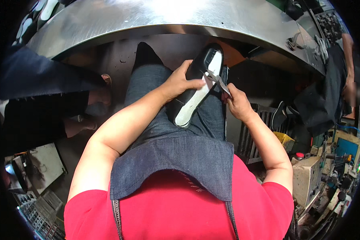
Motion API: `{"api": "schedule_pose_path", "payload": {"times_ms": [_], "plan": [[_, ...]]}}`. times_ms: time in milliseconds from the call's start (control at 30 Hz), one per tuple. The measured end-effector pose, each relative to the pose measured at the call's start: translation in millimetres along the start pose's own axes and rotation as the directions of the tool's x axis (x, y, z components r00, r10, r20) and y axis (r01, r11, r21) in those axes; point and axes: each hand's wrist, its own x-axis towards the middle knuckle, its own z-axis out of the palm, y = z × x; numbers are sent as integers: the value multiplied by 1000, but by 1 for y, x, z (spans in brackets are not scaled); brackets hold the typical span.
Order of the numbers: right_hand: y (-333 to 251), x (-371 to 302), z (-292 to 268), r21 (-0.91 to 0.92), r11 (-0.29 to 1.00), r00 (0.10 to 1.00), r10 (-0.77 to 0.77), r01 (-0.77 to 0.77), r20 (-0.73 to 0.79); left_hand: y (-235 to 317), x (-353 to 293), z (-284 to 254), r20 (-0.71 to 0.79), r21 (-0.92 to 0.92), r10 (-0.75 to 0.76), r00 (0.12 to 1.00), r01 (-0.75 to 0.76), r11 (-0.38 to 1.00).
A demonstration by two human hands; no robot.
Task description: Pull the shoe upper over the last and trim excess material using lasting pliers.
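A black shoe (195, 69) with a white sole side (193, 105) facing up lies slantwise across my lap, its toe pointing away toward the metal table. Around the toe, the black upper's edge is folded over the white in small pleats. My left hand (181, 82) grips the shoe from its left side, with the thumb lying across the white sole. In my right hand (240, 104) is a pair of metal pincers (217, 81). Their jaws touch the right edge of the shoe near its front half. My right fingers partly cover the handles.
A shiny metal table (148, 20) curves across the far side. A person in dark clothes stands at the left; another person's arm (348, 60) shows at the far right. Machinery (308, 180) and a yellow box (284, 141) stand at my right. A white board (48, 164) is at the lower left.
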Motion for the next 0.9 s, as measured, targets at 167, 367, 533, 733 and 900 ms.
{"api": "schedule_pose_path", "payload": {"times_ms": [167, 367, 533, 733, 900], "plan": [[5, -7, 7, -20, 999, 999, -43, 43, -28, 4, 6, 3, 5, -145, -133, 991, 132, 981], [-11, -18, -6, 36, 997, 998, -64, 65, -23, 20, 12, 2, 98, -246, -178, 979, 197, 949], [-29, -46, -13, 118, 987, 992, 115, -109, -44, 35, 10, 5, 44, -96, -214, 976, 218, 971], [-48, -27, -5, 314, 945, 970, 158, -94, -185, 34, 11, 13, -39, 4, -181, 983, 181, 983], [-49, -4, 3, 171, 978, 944, -63, 124, -324, 39, 11, 14, -60, 162, -123, 991, 132, 978]]}}
